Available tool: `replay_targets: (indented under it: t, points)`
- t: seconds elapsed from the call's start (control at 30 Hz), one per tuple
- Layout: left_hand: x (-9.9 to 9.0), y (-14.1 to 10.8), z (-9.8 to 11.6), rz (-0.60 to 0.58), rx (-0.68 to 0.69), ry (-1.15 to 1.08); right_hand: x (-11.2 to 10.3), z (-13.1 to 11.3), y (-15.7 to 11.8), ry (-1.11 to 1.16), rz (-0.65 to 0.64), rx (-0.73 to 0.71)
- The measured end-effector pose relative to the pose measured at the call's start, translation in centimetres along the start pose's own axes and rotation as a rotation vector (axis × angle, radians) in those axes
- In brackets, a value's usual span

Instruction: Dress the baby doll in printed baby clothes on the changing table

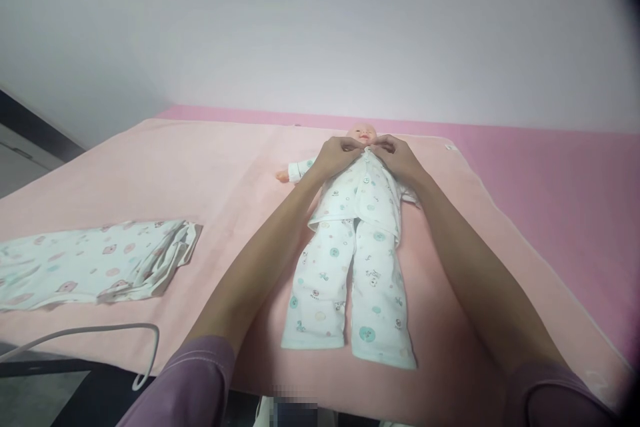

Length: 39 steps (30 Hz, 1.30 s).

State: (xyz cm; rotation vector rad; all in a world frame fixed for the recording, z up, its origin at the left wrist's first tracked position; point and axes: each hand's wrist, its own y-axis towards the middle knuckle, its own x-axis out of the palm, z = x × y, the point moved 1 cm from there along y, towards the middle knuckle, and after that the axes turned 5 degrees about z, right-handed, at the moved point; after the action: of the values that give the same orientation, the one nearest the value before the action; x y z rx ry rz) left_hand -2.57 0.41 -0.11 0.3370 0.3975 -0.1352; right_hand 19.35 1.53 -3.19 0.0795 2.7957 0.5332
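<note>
A baby doll (363,133) lies on its back, head toward the wall, dressed in a white patterned top (345,197) and matching trousers (325,293). At the neck of the top, my left hand (339,155) pinches the collar from one side. From the other side my right hand (397,155) pinches the same collar, the fingertips of both hands close together. The front of the top is closed below them. One doll hand (283,176) sticks out of a sleeve on the left; the other doll hand is hidden by my right arm.
A folded white printed cloth (100,260) lies at the left on the peach blanket (225,160). A pale cable (100,328) loops over the near left edge. Pink bedding (550,200) shows at the right, and a grey wall (320,27) stands behind.
</note>
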Motion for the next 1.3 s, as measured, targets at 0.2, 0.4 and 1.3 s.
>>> replay_targets:
  t: [0.2, 0.4, 1.3]
  points:
    - [0.5, 0.5, -0.9, 0.052, 0.061, 0.018, -1.1, -0.5, -0.1, 0.027, -0.087, 0.074]
    - [0.7, 0.7, -1.4, 0.07, 0.087, -0.001, -0.8, -1.0, -0.3, 0.057, -0.054, 0.106]
    - [1.9, 1.3, -1.4, 0.102, 0.035, -0.009, -0.3, -0.3, 0.0, 0.133, -0.059, 0.17]
